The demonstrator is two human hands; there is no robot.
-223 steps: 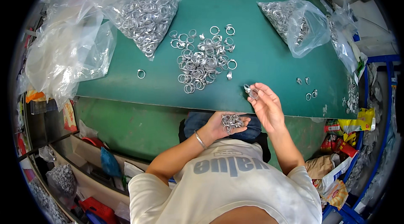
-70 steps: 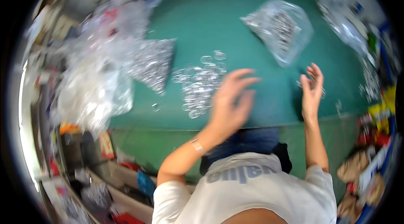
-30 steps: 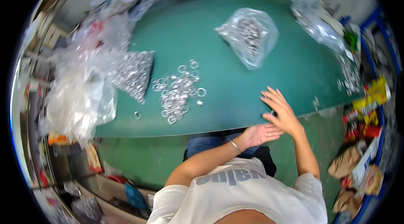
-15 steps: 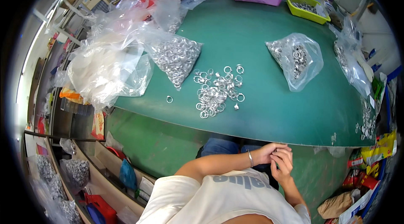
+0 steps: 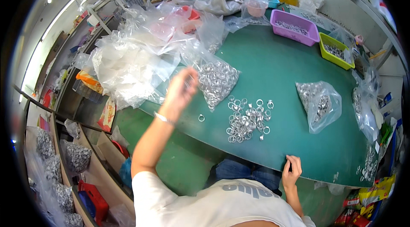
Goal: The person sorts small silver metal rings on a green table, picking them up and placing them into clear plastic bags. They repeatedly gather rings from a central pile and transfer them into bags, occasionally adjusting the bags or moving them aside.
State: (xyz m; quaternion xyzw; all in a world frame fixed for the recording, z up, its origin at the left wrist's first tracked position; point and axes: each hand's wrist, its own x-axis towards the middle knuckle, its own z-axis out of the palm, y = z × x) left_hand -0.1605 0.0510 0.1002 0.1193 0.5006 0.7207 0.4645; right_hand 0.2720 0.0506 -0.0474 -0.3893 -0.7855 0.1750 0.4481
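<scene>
My left hand (image 5: pixel 183 87), smeared by motion, is over the table's left side, next to a clear plastic bag (image 5: pixel 217 80) full of silver metal rings. Whether its fingers hold anything is unclear. At the near table edge rests my right hand (image 5: pixel 291 170), its fingers curled together; anything between them is hidden. A loose pile of silver rings (image 5: pixel 245 122) lies on the green tabletop between the hands. One single ring (image 5: pixel 201 117) sits apart, left of the pile. Another clear bag of rings (image 5: pixel 318 104) stands to the right.
Crumpled clear bags (image 5: pixel 128 67) cover the left end of the table. A purple basin (image 5: pixel 294 28) and a yellow-green basin (image 5: pixel 335 52) with metal parts stand at the far right. More small rings (image 5: pixel 368 165) lie at the right corner. A shelf with bagged parts (image 5: pixel 77 158) is at lower left.
My hands were together at the near table edge and have parted. The left has swung up and left towards the bag of rings; the right stays near the edge. The view has shifted left.
</scene>
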